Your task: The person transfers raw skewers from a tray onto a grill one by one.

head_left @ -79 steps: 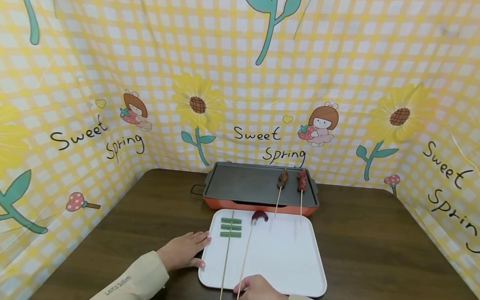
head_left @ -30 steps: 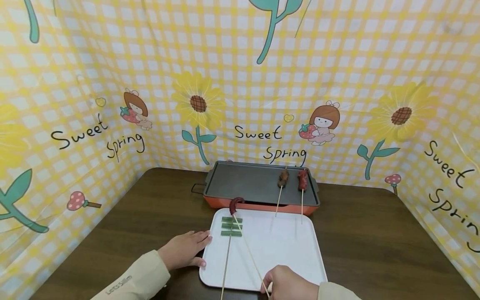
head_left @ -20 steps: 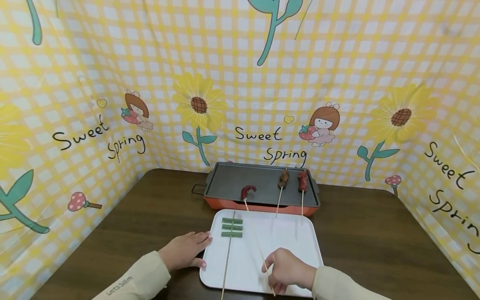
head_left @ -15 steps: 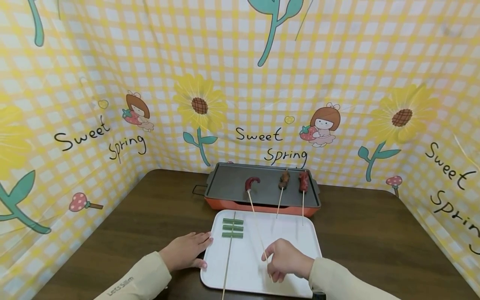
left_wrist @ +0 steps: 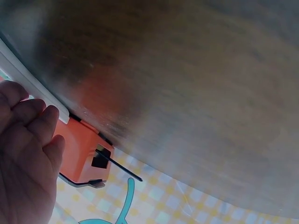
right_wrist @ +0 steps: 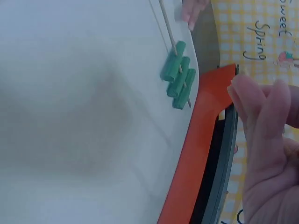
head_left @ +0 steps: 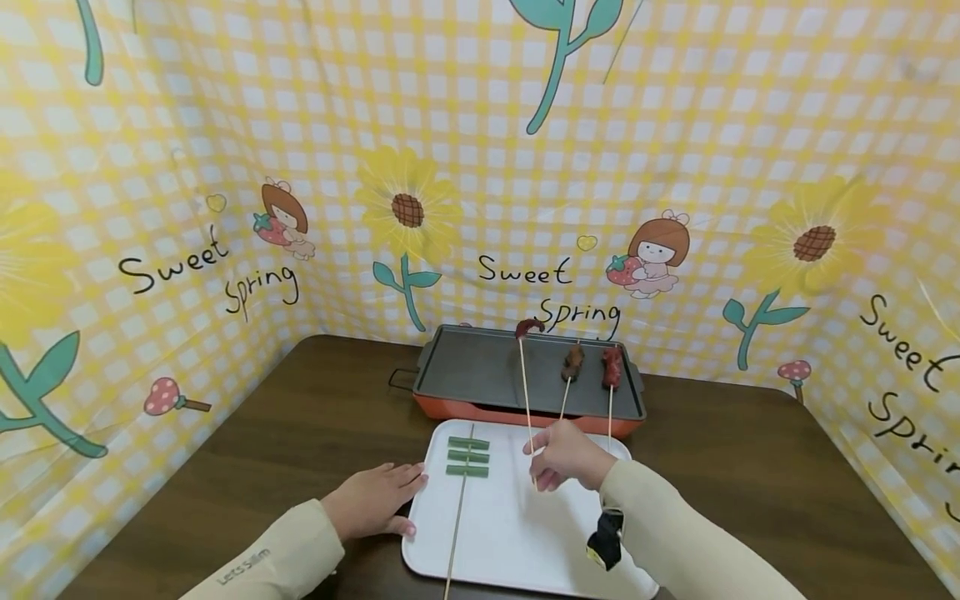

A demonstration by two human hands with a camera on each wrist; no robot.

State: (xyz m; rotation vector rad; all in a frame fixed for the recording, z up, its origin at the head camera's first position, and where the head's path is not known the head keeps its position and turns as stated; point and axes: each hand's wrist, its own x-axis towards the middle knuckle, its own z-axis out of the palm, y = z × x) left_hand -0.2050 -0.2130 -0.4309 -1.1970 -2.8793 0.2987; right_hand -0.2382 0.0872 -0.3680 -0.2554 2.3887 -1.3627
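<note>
My right hand (head_left: pixel 567 454) pinches the bamboo stick of a skewer (head_left: pixel 525 383) over the far part of the white tray (head_left: pixel 495 542). At the skewer's tip, a dark red curled piece of food (head_left: pixel 528 328) stands in front of the griddle's far edge; contact with the plate cannot be made out. My left hand (head_left: pixel 371 500) rests at the tray's left edge, fingers extended. On the tray lies a skewer with green vegetable sticks (head_left: pixel 468 457). A brown meat skewer (head_left: pixel 573 364) and a red meat skewer (head_left: pixel 612 367) lie on the griddle (head_left: pixel 472 367).
The griddle has an orange base and a wire handle (head_left: pixel 402 379) on its left. It stands behind the tray on a dark wooden table (head_left: pixel 300 433). A yellow checked cloth (head_left: pixel 465 150) hangs round the back and sides.
My right hand has carried the curled-piece skewer from the tray forward over the griddle, the tip now further back and to the right. My left hand stays at the tray's edge.
</note>
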